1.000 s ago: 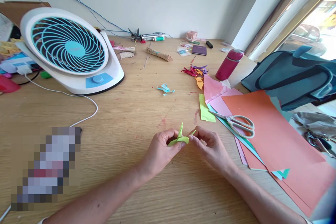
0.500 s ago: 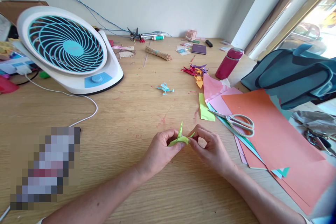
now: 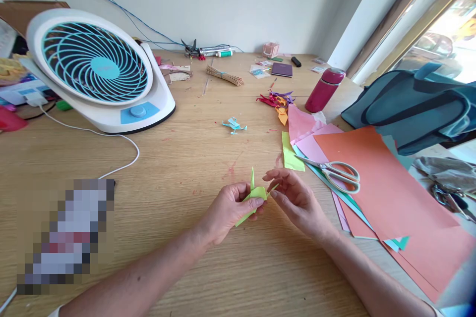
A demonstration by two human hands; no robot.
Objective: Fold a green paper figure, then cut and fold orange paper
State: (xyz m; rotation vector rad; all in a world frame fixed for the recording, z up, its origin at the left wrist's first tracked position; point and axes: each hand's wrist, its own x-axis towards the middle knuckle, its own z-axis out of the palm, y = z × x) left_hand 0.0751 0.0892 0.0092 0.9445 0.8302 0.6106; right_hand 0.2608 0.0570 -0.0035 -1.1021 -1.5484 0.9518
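My left hand pinches a light-green origami crane between thumb and fingers. A narrow point of the paper stands upright, another juts right, and a flap hangs down at lower left. My right hand is just to the right, its fingers apart and curved around the right-hand point; whether the thumb touches that point I cannot tell. Farther back on the table lies a small light-blue origami crane.
At left stand a white fan and a blurred-out object with a cable. To the right lie scissors on coloured paper sheets and a green paper piece. Behind them are a red bottle, a bag and colourful folded papers.
The fingers of my right hand have loosened from the green paper and spread apart. In my left hand the crane has turned, and its lower-left flap now points down.
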